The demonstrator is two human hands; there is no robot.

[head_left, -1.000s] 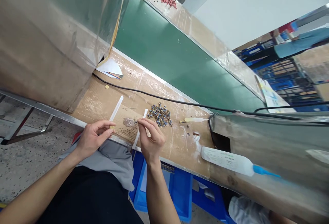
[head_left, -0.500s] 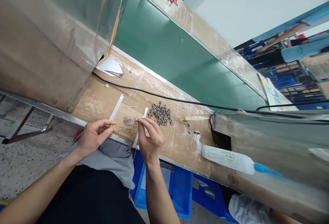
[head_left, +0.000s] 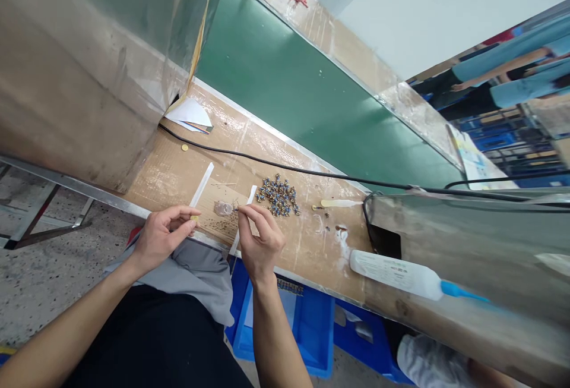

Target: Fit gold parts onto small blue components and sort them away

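My left hand is closed in a pinch, with a small yellow disc between thumb and fingertips at the table's front edge. My right hand is also pinched, its fingertips at the edge of a small clear plastic container. A tiny dark tip shows at those fingers, too small to name. Many tiny bits lie scattered on the board between the two hands. Just beyond my right hand is a pile of small blue and brass-coloured parts.
A black cable crosses the table behind the parts. To the right lie a white bottle with a blue nozzle and a pale flat stick. Below the edge is a blue tray. People stand at the far right.
My hands keep almost the same place and pinch; the right fingertips have shifted very slightly left. In the background, the people at the far right have moved.
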